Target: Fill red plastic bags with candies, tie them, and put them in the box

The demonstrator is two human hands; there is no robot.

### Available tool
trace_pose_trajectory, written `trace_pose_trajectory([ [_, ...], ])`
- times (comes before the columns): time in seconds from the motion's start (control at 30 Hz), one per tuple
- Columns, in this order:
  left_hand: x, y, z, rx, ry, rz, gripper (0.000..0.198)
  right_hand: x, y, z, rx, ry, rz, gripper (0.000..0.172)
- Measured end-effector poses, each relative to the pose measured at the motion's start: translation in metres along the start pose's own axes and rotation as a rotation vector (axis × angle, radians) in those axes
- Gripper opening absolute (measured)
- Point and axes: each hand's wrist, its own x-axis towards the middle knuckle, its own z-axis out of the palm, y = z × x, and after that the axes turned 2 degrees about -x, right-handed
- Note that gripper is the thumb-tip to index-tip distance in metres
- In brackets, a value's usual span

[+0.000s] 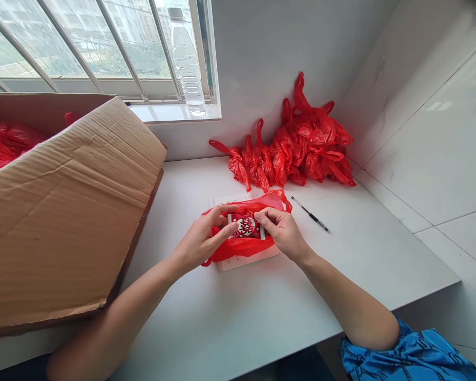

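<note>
A small red packet (245,227) with a white round patch and a double-happiness character lies on a spread red plastic bag (257,244). My right hand (281,228) has thumb and finger pinched at the packet's right end. My left hand (206,233) is at the packet's left side, thumb and fingers apart; the fingertips reach over its left end, and I cannot tell if they touch it. Under the bag is a notebook (248,261) with handwriting, mostly covered.
A pen (310,214) lies right of the bag on the white table (206,312). Several knotted red bags (297,148) are heaped against the wall. An open cardboard box (71,211) at left holds more red bags. A water bottle (188,69) stands on the windowsill.
</note>
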Motion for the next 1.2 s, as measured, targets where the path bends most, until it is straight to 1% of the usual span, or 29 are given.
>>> trace_pose_trajectory([
  [0.1, 0.000, -0.001, 0.000, -0.046, -0.070, -0.032, 0.044, 0.001, 0.002, 0.000, 0.016, 0.005, 0.009, 0.038],
  [0.27, -0.001, 0.000, 0.000, -0.152, -0.042, -0.066, 0.049, 0.000, 0.003, 0.001, 0.031, -0.022, 0.023, 0.038],
  [0.4, -0.001, 0.001, 0.000, -0.110, -0.031, -0.063, 0.049, 0.000, 0.004, 0.001, -0.005, -0.029, 0.015, 0.037],
  [0.47, 0.000, -0.001, -0.002, -0.003, -0.023, -0.034, 0.045, 0.000, 0.005, -0.001, -0.042, -0.015, 0.014, 0.038],
  [0.53, 0.001, -0.004, -0.006, 0.171, 0.032, 0.033, 0.039, 0.001, 0.004, -0.005, -0.138, 0.049, -0.025, 0.037],
  [0.63, 0.003, -0.010, -0.013, 0.475, 0.147, 0.125, 0.035, 0.002, 0.001, -0.014, -0.386, 0.208, -0.176, 0.034],
  [0.67, 0.004, -0.012, -0.016, 0.561, 0.159, 0.136, 0.033, 0.002, 0.000, -0.017, -0.466, 0.252, -0.226, 0.032],
  [0.73, 0.004, -0.015, -0.019, 0.687, 0.138, 0.131, 0.029, 0.003, -0.002, -0.020, -0.568, 0.300, -0.285, 0.031],
  [0.77, 0.003, -0.017, -0.019, 0.727, 0.119, 0.124, 0.028, 0.003, -0.002, -0.020, -0.585, 0.296, -0.287, 0.032],
  [0.83, 0.003, -0.019, -0.018, 0.771, 0.084, 0.104, 0.028, 0.003, -0.001, -0.020, -0.570, 0.224, -0.242, 0.032],
  [0.9, 0.003, -0.021, -0.017, 0.788, 0.078, 0.082, 0.028, 0.003, -0.001, -0.019, -0.559, 0.141, -0.186, 0.032],
  [0.93, 0.003, -0.020, -0.017, 0.795, 0.082, 0.075, 0.028, 0.003, -0.001, -0.020, -0.581, 0.135, -0.185, 0.031],
  [1.0, 0.002, -0.017, -0.017, 0.825, 0.099, 0.074, 0.031, 0.004, -0.003, -0.025, -0.660, 0.214, -0.245, 0.029],
  [1.1, -0.005, -0.005, -0.020, 0.952, 0.139, 0.049, 0.037, 0.006, -0.008, -0.039, -0.741, 0.411, -0.361, 0.026],
  [1.13, -0.010, 0.001, -0.021, 1.003, 0.136, 0.024, 0.041, 0.007, -0.009, -0.045, -0.755, 0.466, -0.377, 0.026],
  [1.2, -0.021, 0.012, -0.021, 1.078, 0.089, -0.051, 0.049, 0.009, -0.009, -0.055, -0.802, 0.550, -0.379, 0.026],
])
